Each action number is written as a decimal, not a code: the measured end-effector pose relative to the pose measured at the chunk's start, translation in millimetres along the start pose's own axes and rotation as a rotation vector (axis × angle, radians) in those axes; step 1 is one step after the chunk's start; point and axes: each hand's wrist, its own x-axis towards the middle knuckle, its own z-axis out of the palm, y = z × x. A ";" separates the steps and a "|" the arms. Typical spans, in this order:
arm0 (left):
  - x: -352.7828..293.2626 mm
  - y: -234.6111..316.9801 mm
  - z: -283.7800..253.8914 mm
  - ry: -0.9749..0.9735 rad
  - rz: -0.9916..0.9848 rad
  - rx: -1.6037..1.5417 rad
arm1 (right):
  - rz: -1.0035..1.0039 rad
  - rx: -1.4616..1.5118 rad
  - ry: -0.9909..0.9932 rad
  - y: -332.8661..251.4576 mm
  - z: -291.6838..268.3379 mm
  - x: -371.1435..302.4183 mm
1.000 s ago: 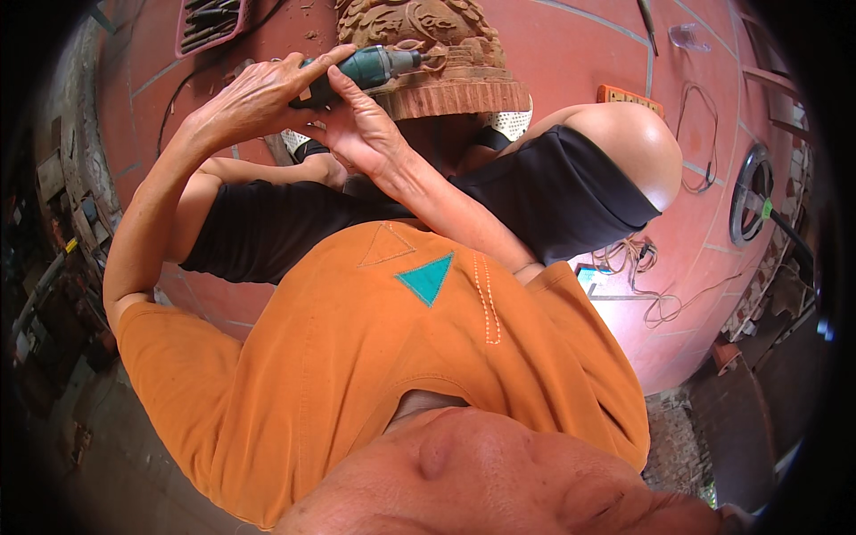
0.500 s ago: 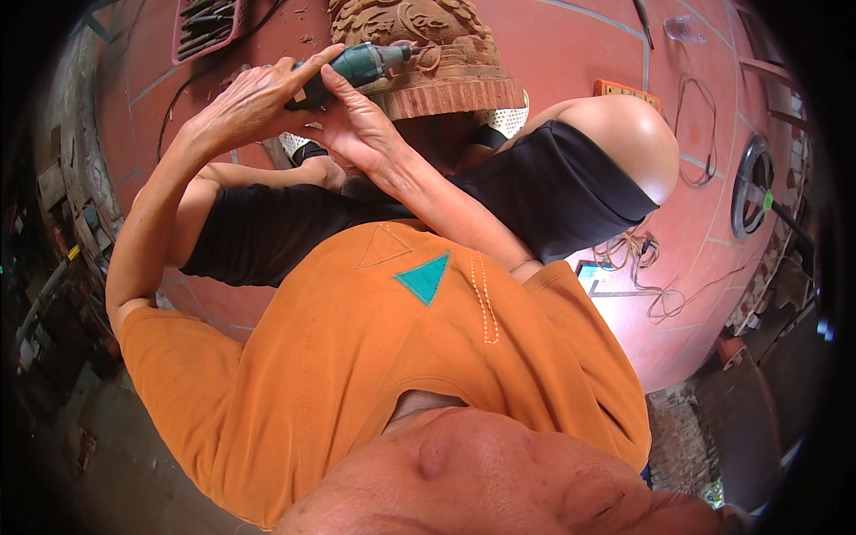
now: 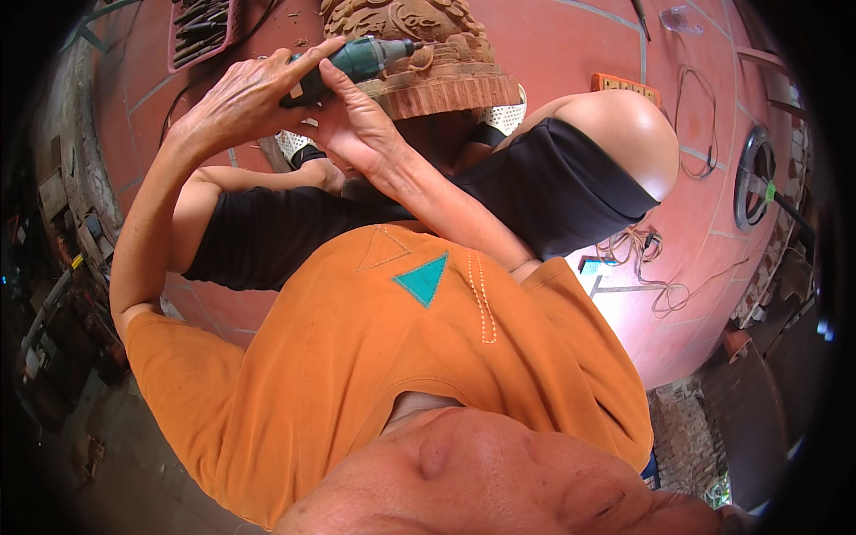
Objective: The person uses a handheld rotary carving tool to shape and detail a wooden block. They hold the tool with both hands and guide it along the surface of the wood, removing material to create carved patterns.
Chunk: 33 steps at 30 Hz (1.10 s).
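Observation:
A green and black rotary tool [image 3: 361,59] is held in both my hands, its thin bit pointing right at a carved brown wooden piece [image 3: 428,89]. The bit's tip lies against the carved relief, though exact contact is too small to tell. My left hand [image 3: 245,96] is closed round the tool's rear end, forefinger stretched along its top. From below, my right hand [image 3: 358,129] steadies the body, with the thumb pressed on its side and the other fingers partly hidden behind. The carving has curled relief above a flat, ridged base edge, and its top is cut off by the picture's edge.
A pink basket [image 3: 171,40] of carving tools stands at the far left. An orange power strip [image 3: 627,87] lies beyond my right knee. Cables [image 3: 635,248] and a black ring-shaped object [image 3: 755,178] lie on the red tiled floor [image 3: 580,45] at right. My bent legs flank the carving.
The rotary tool has shifted slightly to the right along the carving's relief, both hands keeping their hold. The whole view has moved a little.

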 end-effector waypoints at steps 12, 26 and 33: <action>18.9 14.3 -22.8 0.017 0.061 0.116 | -0.059 0.052 -0.068 -13.6 10.6 -0.7; 33.2 23.7 -33.5 -0.032 0.051 0.113 | -0.101 0.110 -0.085 -20.4 12.9 -1.6; 33.7 22.1 -32.3 -0.039 0.069 0.135 | -0.109 0.107 -0.069 -21.1 13.9 -1.5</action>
